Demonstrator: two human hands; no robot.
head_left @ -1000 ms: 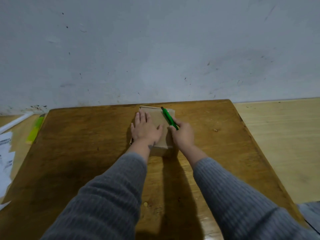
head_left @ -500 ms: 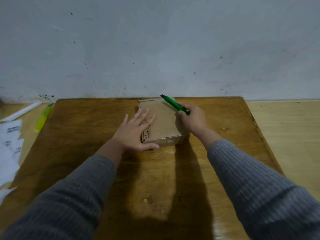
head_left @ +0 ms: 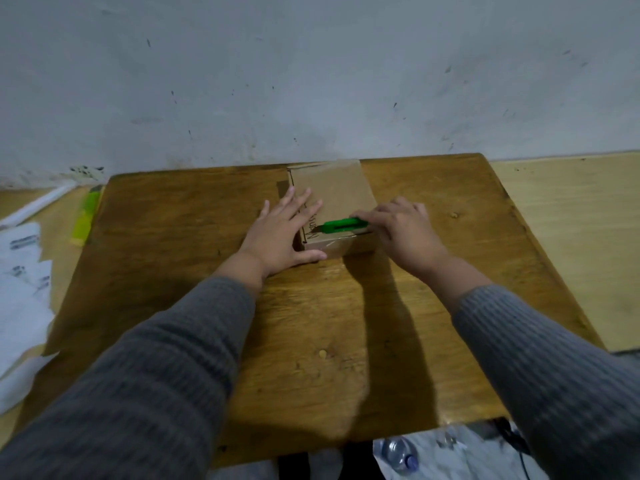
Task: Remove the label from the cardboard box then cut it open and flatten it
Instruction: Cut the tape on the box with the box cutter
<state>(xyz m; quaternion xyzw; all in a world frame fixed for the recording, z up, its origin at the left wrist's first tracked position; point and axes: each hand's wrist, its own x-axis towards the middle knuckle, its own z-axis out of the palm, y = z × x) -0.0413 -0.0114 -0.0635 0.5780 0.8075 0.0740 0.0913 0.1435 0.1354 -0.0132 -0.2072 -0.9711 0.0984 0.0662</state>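
Wooden counter (head_left: 173, 258) against a scuffed wall: your cardboard box (head_left: 332, 199) sits at its far middle, closed. Left hand (head_left: 280, 233), fingers spread, now presses the box's left edge. Right hand (head_left: 405, 230) pinches the green cutter (head_left: 341, 225), since swung across the box's near edge.

A worn, brown wooden table (head_left: 180, 237) with a glossy top stands against a grey scuffed wall; a small brown cardboard box (head_left: 337, 199) sits on it near the far edge, handwriting on its top; a tiny pale crumb (head_left: 322, 354) lies on the wood nearer the front edge.
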